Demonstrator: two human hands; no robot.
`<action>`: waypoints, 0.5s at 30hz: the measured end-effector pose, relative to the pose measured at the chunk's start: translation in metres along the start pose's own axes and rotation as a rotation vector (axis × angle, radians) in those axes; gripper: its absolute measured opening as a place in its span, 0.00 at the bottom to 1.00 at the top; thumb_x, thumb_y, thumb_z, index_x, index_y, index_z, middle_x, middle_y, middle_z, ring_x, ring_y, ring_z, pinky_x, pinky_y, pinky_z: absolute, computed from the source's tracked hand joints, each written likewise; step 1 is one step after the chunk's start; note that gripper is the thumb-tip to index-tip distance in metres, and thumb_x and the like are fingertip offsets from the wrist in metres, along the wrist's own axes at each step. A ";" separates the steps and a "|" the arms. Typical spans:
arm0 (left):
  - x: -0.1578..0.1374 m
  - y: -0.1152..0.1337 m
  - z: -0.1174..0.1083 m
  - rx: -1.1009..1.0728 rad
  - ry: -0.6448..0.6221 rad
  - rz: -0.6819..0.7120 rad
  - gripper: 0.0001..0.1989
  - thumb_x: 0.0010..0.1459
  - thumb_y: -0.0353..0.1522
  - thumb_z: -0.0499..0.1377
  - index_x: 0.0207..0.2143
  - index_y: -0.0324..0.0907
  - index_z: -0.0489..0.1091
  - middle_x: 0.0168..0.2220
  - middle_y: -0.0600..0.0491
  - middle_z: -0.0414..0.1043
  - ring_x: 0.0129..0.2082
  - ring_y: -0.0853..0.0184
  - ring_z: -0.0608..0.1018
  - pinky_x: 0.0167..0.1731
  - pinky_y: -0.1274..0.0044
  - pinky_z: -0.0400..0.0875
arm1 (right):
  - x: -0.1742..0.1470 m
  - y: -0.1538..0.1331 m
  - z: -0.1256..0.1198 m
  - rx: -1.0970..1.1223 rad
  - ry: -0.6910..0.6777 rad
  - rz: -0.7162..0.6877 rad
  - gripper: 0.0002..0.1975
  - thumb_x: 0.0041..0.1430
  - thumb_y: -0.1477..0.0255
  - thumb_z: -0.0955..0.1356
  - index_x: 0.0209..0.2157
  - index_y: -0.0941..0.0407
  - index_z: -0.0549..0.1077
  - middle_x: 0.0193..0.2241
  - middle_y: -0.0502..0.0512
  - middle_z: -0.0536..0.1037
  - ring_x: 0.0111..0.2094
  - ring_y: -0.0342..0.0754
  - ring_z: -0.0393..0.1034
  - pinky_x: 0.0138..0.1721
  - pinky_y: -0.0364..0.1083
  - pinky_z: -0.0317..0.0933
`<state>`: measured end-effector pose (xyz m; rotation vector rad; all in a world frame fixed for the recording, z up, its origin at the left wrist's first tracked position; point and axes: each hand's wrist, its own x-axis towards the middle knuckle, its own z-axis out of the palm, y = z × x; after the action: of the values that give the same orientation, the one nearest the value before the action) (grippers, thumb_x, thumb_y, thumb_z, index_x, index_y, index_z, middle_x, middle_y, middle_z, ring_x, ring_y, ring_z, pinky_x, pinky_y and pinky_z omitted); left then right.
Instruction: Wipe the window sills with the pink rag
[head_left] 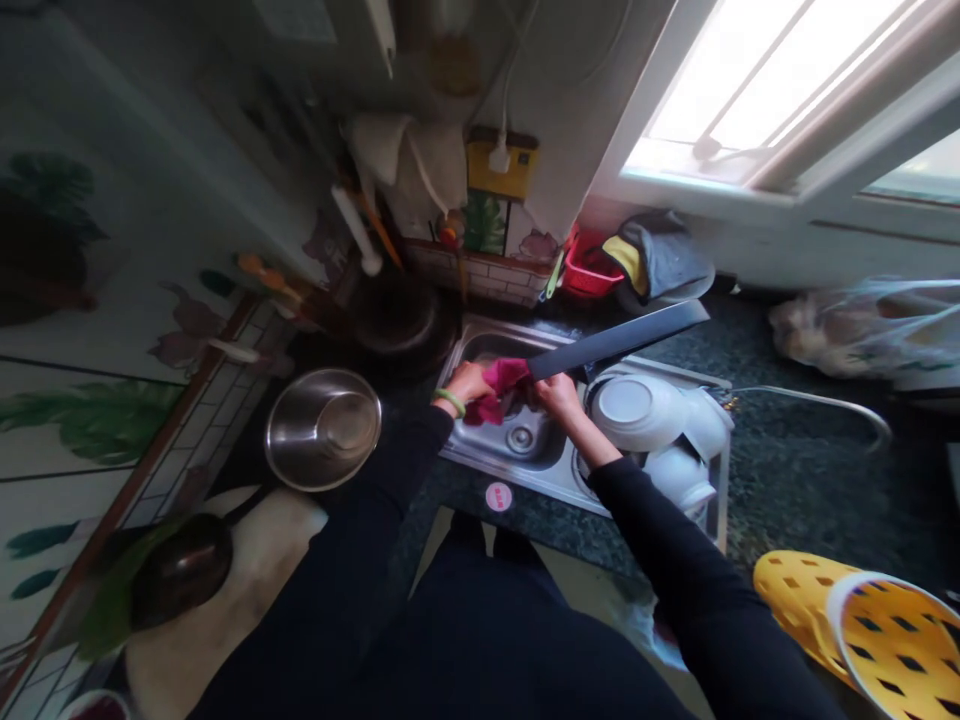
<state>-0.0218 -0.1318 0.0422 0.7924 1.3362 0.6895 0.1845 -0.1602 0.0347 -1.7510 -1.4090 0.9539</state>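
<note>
Speckled dark-green countertop (810, 465) around a two-basin stainless-steel sink (486, 438); room toward the front rim, crowding at right from white rounded bowls (631, 402). Over the sink, a long, flat, dark-grey strip (622, 337), long axis slanting up and rightward, far end toward the white-framed window (724, 100). Left hand (466, 383) clamped on crumpled crimson cloth (486, 408) beside the strip's lower end; right hand (559, 395) closed on that end, fingers partly hidden.

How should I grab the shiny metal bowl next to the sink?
Probably pinch the metal bowl by its rim, coming from the side facing the sink: it sits mouth-up, so your thumb could go inside and fingers outside.
</note>
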 end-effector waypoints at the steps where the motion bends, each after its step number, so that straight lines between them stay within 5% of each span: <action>1: 0.000 -0.001 0.002 0.009 -0.017 -0.011 0.16 0.35 0.30 0.78 0.29 0.38 0.81 0.27 0.48 0.80 0.33 0.57 0.82 0.38 0.72 0.74 | -0.001 -0.001 -0.001 -0.002 0.003 0.001 0.13 0.59 0.65 0.65 0.26 0.54 0.77 0.37 0.61 0.80 0.49 0.59 0.71 0.59 0.56 0.61; 7: 0.004 -0.002 -0.002 0.037 -0.009 -0.027 0.17 0.36 0.34 0.78 0.30 0.38 0.81 0.26 0.49 0.80 0.34 0.57 0.82 0.37 0.73 0.73 | -0.016 -0.004 0.004 0.198 -0.128 0.056 0.16 0.58 0.57 0.66 0.29 0.54 0.78 0.34 0.56 0.81 0.41 0.55 0.73 0.47 0.51 0.66; 15: -0.001 -0.023 -0.011 -0.043 0.125 0.050 0.16 0.41 0.33 0.76 0.34 0.39 0.80 0.30 0.48 0.82 0.40 0.57 0.82 0.46 0.70 0.74 | -0.011 -0.001 -0.006 0.701 -0.084 0.438 0.14 0.52 0.58 0.71 0.34 0.54 0.75 0.32 0.51 0.81 0.39 0.49 0.73 0.42 0.45 0.66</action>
<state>-0.0334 -0.1444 0.0236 0.7604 1.4133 0.8163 0.1874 -0.1711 0.0400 -1.4876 -0.5998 1.5399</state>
